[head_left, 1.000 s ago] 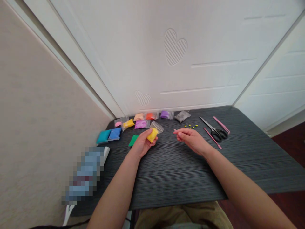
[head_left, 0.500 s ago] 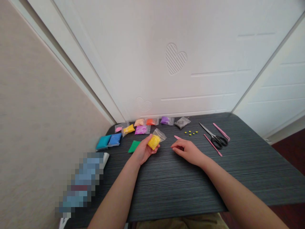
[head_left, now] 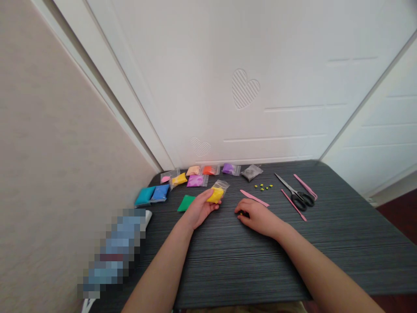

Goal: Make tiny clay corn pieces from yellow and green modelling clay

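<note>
My left hand is closed on a clear zip bag of yellow clay, held above the table with its zip end pointing away. To the right, my right hand rests low over the tabletop, fingers curled toward the thumb. A tiny yellow-green piece shows at its fingertips, partly hidden. Just behind that hand lies a pink plastic modelling knife. Several small yellow-green pieces are scattered farther back. Beside my left hand is a green packet, partly covered by it.
Black scissors lie on the right between a thin pink tool and another pink tool. Bags of purple, orange, grey and blue clay line the dark table's back and left.
My right hand has let go of the pink modelling knife, which now lies on the table, and has moved nearer to me. My left hand still holds the yellow bag. The view has tilted up.
</note>
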Tool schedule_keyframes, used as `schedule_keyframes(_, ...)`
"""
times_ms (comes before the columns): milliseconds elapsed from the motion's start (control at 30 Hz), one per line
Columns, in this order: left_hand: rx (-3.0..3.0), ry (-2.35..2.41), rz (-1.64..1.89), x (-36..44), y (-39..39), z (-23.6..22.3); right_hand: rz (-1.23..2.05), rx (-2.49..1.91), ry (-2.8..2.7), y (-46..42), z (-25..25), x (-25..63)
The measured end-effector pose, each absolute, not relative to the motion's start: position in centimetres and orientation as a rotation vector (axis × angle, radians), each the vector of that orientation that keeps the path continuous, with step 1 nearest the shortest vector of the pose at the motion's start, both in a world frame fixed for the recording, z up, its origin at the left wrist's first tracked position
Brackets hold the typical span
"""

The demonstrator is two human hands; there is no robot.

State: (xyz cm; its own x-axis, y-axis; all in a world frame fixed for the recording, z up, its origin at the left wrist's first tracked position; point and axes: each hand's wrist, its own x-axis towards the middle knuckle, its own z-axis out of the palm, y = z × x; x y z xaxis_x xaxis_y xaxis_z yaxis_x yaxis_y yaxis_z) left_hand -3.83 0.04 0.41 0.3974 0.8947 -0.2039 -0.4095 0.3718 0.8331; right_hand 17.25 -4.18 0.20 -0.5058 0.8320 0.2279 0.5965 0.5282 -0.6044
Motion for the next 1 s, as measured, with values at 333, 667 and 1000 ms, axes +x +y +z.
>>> schedule_keyframes(333, 1.441, 0.931, 1.066, -3.0, -0.6, 0.6, 0.622, -1.148, -2.078, -4.2, 1.7, 17.5)
schedule_keyframes(667, 2.228, 1.062, 0.933, -1.8, -2.2, 0.9, 0.575, -1.182, -1.965, -4.0, 0.6, 17.4)
schedule_keyframes(1000, 2.556, 1.052, 0.85, -1.2, -2.8, 1.1, 0.636, -1.141, -1.843, -3.9, 0.6, 17.0)
